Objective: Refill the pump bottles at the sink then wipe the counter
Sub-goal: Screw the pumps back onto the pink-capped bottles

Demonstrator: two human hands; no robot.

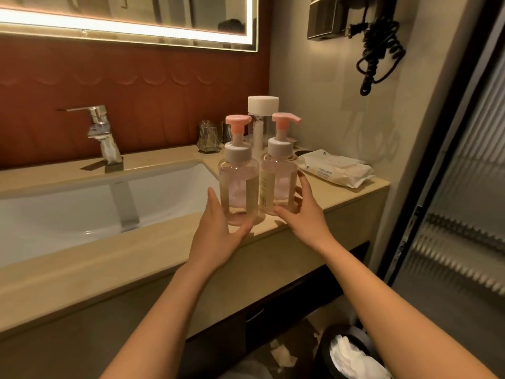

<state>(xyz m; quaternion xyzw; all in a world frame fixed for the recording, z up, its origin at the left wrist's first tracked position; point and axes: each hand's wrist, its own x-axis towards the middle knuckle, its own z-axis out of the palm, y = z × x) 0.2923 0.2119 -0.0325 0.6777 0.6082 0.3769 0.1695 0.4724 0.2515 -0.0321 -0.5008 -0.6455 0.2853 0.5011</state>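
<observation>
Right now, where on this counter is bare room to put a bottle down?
Bare: the counter's front strip before the sink, left of the left hand; the back ledge between faucet and glass jar; the front corner between the right hand and the wipes pack. Crowded: behind the left pump bottle and right pump bottle, around the white-capped bottle.

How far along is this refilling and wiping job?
Nothing looks finished yet. In hand: the left hand grips the left pump bottle and the right hand grips the right pump bottle, both on the counter, pumps still on. Left: refilling at the faucet, which isn't running, then wiping; the wipes pack lies untouched.
</observation>
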